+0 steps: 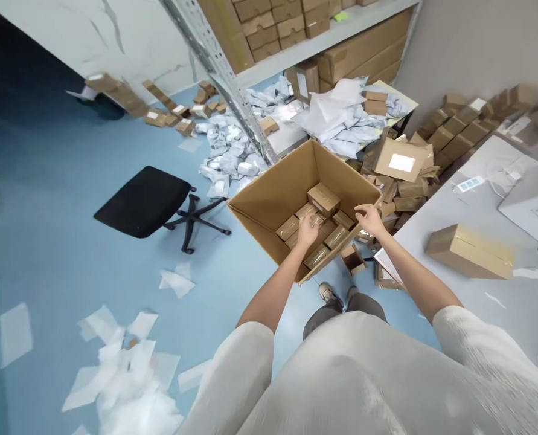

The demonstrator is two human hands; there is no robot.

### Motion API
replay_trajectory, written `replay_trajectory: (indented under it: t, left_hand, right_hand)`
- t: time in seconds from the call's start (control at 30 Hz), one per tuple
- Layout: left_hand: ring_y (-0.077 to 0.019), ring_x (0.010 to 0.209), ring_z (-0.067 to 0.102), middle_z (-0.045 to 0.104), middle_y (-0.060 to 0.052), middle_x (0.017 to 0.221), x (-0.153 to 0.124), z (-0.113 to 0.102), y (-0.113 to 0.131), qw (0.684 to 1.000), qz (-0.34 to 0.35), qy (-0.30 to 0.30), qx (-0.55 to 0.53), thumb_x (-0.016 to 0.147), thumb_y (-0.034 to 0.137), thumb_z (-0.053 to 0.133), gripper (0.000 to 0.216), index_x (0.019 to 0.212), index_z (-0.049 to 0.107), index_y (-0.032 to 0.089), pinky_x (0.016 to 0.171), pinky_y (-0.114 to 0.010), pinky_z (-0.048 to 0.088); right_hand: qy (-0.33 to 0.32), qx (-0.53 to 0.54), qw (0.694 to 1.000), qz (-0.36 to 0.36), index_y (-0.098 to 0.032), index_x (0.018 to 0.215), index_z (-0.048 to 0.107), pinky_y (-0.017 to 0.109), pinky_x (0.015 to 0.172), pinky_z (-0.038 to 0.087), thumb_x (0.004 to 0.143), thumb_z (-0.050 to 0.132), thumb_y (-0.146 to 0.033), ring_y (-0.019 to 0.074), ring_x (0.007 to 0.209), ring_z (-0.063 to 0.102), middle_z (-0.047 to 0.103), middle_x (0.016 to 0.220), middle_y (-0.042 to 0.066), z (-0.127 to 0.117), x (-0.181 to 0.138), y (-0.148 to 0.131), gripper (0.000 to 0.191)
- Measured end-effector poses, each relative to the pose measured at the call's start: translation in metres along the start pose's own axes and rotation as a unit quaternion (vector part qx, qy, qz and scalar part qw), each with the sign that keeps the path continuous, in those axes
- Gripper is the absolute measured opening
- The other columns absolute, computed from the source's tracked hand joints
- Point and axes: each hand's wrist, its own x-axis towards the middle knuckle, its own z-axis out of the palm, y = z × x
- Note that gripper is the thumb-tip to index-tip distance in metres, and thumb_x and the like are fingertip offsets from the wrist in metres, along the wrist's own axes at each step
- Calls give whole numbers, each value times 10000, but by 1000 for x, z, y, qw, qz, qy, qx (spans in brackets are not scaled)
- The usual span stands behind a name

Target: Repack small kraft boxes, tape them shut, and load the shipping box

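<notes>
A large open carton [273, 199] stands in front of me, with several small taped cardboard boxes [323, 199] lying on its bottom. My left hand [308, 231] reaches down inside it, fingers curled and closed at a small cardboard box [305, 210] in the middle of the layer. The hand partly hides what is under it. Over the carton's right-hand rim, my right hand [369, 220] has its fingers pointing inward, a little apart, with nothing visible in them. One small box sits higher than the others, near the back corner.
A grey table [413, 241] at my right bears a taped carton [472, 252]. Stacked boxes [402, 160] and a metal shelf [327, 51] stand behind. At left are a black chair [144, 202] and loose white sheets [128, 374] on the blue floor. Grey parcels [226, 148] lie beyond.
</notes>
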Motion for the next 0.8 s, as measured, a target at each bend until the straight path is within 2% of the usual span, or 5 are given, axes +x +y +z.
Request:
replay_trajectory:
  t: [0.1, 0.27, 0.47, 0.63, 0.8]
  left_hand:
    - [-294, 1305, 691, 615, -146, 1470, 8, -12, -17, 999, -41, 11, -26, 906, 110, 658, 474, 1365, 693, 221, 1213, -470, 520]
    - [-287, 1295, 704, 630, -157, 1469, 19, -18, -39, 995, -91, 25, -41, 917, 99, 659, 453, 1356, 691, 203, 1208, -458, 522]
    - [-286, 1348, 684, 632, -169, 1496, 57, -14, -77, 984, -175, 24, -37, 908, 106, 674, 446, 1346, 696, 188, 1236, -433, 486]
    - [-335, 1441, 629, 640, -200, 1514, 86, 7, -133, 960, -279, 24, -10, 877, 162, 746, 465, 1339, 706, 181, 1286, -466, 419]
    - [-349, 1465, 611, 657, -194, 1495, 80, 45, -195, 929, -368, 28, -23, 839, 190, 782, 474, 1308, 720, 187, 1279, -447, 423]
  right_hand:
    - [-32, -12, 999, -16, -267, 1221, 810, 512, 1215, 495, 961, 584, -304, 295, 1297, 660, 737, 1338, 101, 19, 17, -12, 346]
    - [-120, -72, 990, -14, -263, 1237, 817, 479, 1188, 514, 956, 597, -294, 283, 1250, 680, 745, 1332, 95, 53, 57, -24, 358]
    - [-266, -139, 954, -15, -256, 1274, 812, 398, 1174, 507, 967, 659, -351, 266, 1249, 698, 768, 1346, 87, 116, 117, -38, 356]
    - [-378, -192, 906, -12, -266, 1281, 811, 400, 1172, 504, 953, 709, -373, 294, 1306, 698, 775, 1392, 90, 188, 164, -21, 360]
    - [-489, -240, 838, 12, -228, 1238, 832, 394, 1091, 561, 929, 722, -372, 311, 1230, 747, 796, 1348, 135, 263, 180, 24, 358]
